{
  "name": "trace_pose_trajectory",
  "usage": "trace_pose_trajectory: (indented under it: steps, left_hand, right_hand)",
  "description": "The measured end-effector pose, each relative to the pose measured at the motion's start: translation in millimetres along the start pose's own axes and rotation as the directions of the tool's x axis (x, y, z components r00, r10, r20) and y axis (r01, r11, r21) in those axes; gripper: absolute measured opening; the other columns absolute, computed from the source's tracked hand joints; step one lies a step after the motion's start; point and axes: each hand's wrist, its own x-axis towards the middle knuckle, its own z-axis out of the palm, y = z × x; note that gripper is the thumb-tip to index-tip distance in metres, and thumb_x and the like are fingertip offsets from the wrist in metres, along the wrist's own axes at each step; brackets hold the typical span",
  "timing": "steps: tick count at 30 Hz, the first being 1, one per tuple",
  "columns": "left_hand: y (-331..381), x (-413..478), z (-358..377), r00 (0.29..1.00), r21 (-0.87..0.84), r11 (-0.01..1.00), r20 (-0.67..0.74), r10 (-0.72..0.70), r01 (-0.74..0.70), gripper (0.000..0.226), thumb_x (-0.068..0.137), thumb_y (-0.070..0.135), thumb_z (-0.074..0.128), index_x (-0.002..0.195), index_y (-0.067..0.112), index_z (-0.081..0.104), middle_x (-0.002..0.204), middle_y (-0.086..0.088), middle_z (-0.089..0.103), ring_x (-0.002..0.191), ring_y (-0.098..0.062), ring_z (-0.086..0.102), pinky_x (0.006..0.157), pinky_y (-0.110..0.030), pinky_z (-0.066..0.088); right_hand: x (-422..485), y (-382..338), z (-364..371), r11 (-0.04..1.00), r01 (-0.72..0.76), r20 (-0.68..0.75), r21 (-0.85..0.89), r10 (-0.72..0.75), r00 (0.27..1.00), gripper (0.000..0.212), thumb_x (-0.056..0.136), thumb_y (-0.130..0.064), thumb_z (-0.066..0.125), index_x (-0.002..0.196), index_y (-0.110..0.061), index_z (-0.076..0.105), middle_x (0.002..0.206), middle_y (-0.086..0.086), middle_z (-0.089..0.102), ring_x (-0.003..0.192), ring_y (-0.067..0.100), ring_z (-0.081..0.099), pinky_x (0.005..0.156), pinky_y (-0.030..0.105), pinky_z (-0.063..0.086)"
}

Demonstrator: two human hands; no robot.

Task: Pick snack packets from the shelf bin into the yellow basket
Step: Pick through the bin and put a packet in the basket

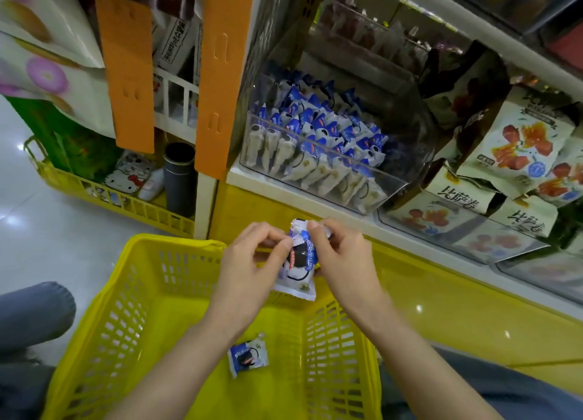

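A blue-and-white snack packet (299,268) hangs over the far side of the yellow basket (126,293). My left hand (249,271) pinches its upper left edge and my right hand (344,262) pinches its top right corner. Another packet of the same kind (247,358) lies flat on the basket's floor. Above, a clear shelf bin (375,195) holds several more of these packets (318,135), standing in rows.
Right of the bin, cream snack bags with red pictures (517,148) fill the shelf. A second yellow basket (104,195) with a dark flask (179,180) stands on the floor at left, behind orange shelf posts (217,82). My knees show at both lower corners.
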Motion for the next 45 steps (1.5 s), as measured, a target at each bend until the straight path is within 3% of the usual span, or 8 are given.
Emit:
trace_pose_trajectory:
  steps: [5, 11, 15, 18, 24, 30, 39, 45]
  left_hand:
    - [-9.6, -10.3, 8.0, 0.958, -0.195, 0.939, 0.016, -0.285, 0.283, 0.009, 0.082, 0.011, 0.066, 0.083, 0.012, 0.057, 0.082, 0.0, 0.064, 0.073, -0.004, 0.062, 0.062, -0.013, 0.049]
    - [-25.8, -34.9, 25.2, 0.849, -0.149, 0.849, 0.257, -0.462, 0.507, 0.01, 0.09, 0.018, 0.056, 0.084, 0.012, 0.062, 0.077, -0.001, 0.063, 0.072, -0.006, 0.057, 0.065, -0.015, 0.042]
    - [-43.2, -58.7, 38.2, 0.679, -0.081, 0.711, 0.386, -0.624, 0.699, 0.015, 0.09, 0.022, 0.056, 0.076, 0.015, 0.058, 0.072, -0.001, 0.063, 0.068, -0.013, 0.058, 0.061, -0.025, 0.041]
    - [-63.4, -75.2, 51.7, 0.575, 0.035, 0.645, 0.418, -0.703, 0.763, 0.013, 0.09, 0.021, 0.057, 0.08, 0.014, 0.054, 0.081, -0.012, 0.064, 0.072, -0.019, 0.055, 0.059, -0.027, 0.036]
    - [-121.2, -86.5, 66.4, 0.536, 0.287, 0.649, 0.385, -0.751, 0.704, 0.014, 0.09, 0.017, 0.059, 0.098, 0.007, 0.056, 0.096, -0.019, 0.058, 0.085, -0.023, 0.053, 0.071, -0.032, 0.04]
    - [-194.8, -101.9, 75.2, 0.537, 0.508, 0.585, 0.256, -0.804, 0.633, 0.024, 0.086, 0.003, 0.061, 0.108, -0.003, 0.054, 0.085, -0.01, 0.049, 0.083, -0.02, 0.046, 0.062, -0.021, 0.038]
    - [-253.3, -122.9, 93.6, 0.441, 0.745, 0.496, 0.299, -0.846, 0.447, 0.029, 0.082, -0.008, 0.058, 0.111, -0.009, 0.053, 0.106, -0.026, 0.061, 0.103, -0.037, 0.056, 0.079, -0.032, 0.041]
    - [-238.5, -105.9, 81.3, 0.506, 0.797, 0.544, 0.367, -0.781, 0.261, 0.022, 0.088, -0.001, 0.05, 0.109, 0.003, 0.056, 0.11, -0.018, 0.059, 0.1, -0.029, 0.056, 0.079, -0.024, 0.038]
  right_hand:
    - [-19.5, 20.1, 3.6, 0.997, 0.078, 0.037, 0.027, -0.079, 0.996, 0.023, 0.093, -0.038, 0.046, 0.076, -0.028, 0.056, 0.059, -0.007, 0.056, 0.055, 0.009, 0.051, 0.055, 0.041, 0.046]
    - [-39.4, 52.7, 10.9, 0.93, -0.243, 0.133, 0.276, 0.213, 0.968, 0.022, 0.093, -0.025, 0.052, 0.079, -0.013, 0.063, 0.065, 0.008, 0.063, 0.06, 0.015, 0.061, 0.049, 0.033, 0.054]
    - [-53.5, 86.9, 11.6, 0.845, -0.459, 0.345, 0.276, 0.358, 0.867, 0.019, 0.094, -0.017, 0.052, 0.077, -0.012, 0.059, 0.05, -0.008, 0.056, 0.043, -0.001, 0.054, 0.039, 0.019, 0.046]
    - [-65.4, 117.3, 9.5, 0.923, -0.368, 0.303, 0.115, 0.32, 0.898, 0.009, 0.093, -0.017, 0.054, 0.086, -0.018, 0.059, 0.069, -0.014, 0.061, 0.062, 0.001, 0.058, 0.06, 0.025, 0.052]
    - [-77.6, 190.9, -3.1, 0.927, -0.341, -0.106, -0.158, 0.327, 0.939, 0.029, 0.097, -0.019, 0.045, 0.121, -0.005, 0.051, 0.113, 0.011, 0.053, 0.109, 0.025, 0.048, 0.092, 0.032, 0.036]
    - [-89.7, 222.2, 12.0, 0.909, -0.413, -0.066, 0.049, 0.416, 0.907, 0.038, 0.094, -0.045, 0.028, 0.079, -0.021, 0.054, 0.063, -0.009, 0.053, 0.06, 0.003, 0.05, 0.051, 0.017, 0.03]
    - [-88.2, 228.4, 14.8, 0.901, -0.433, -0.134, -0.014, 0.428, 0.894, 0.029, 0.097, -0.029, 0.041, 0.074, -0.016, 0.052, 0.052, -0.009, 0.043, 0.051, 0.005, 0.045, 0.049, 0.023, 0.023]
    - [-86.5, 224.0, 14.1, 0.895, -0.444, -0.115, -0.044, 0.436, 0.892, 0.031, 0.097, -0.032, 0.038, 0.071, -0.017, 0.047, 0.055, -0.008, 0.043, 0.052, 0.008, 0.044, 0.048, 0.022, 0.025]
